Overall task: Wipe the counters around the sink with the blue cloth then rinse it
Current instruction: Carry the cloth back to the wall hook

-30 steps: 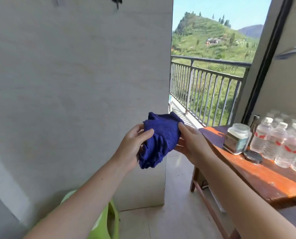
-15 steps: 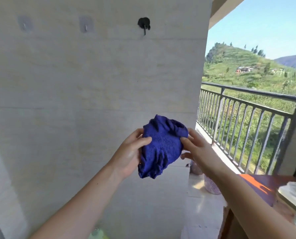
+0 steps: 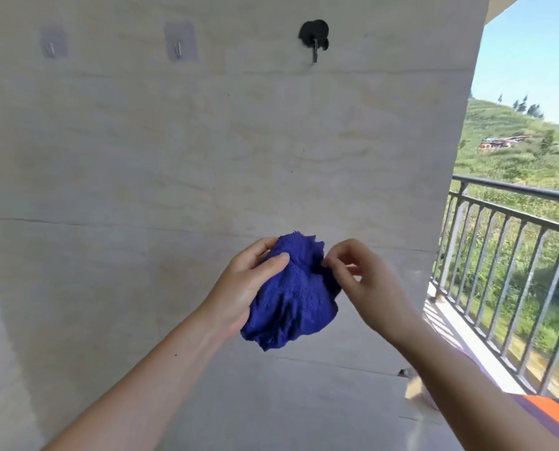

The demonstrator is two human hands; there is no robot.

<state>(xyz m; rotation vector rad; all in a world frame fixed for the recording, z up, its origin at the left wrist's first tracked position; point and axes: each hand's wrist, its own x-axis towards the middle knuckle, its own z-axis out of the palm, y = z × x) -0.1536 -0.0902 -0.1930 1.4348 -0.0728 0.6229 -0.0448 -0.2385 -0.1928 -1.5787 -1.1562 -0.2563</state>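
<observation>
A crumpled blue cloth [image 3: 291, 294] hangs in the air in front of a pale tiled wall. My left hand [image 3: 242, 288] grips its left side, thumb pressed over the front. My right hand [image 3: 359, 278] pinches the cloth's upper right edge with curled fingers. No sink or counter is in view.
On the wall above are a black hook [image 3: 314, 39] and two clear adhesive hooks [image 3: 180, 42]. A metal balcony railing [image 3: 512, 255] runs along the right, with a green hillside beyond. An orange table corner [image 3: 551, 415] shows at the lower right.
The view has swung left and up, so the table and bottles dropped out and the wall hooks came in. My right hand went from flat against the cloth to pinching its upper edge.
</observation>
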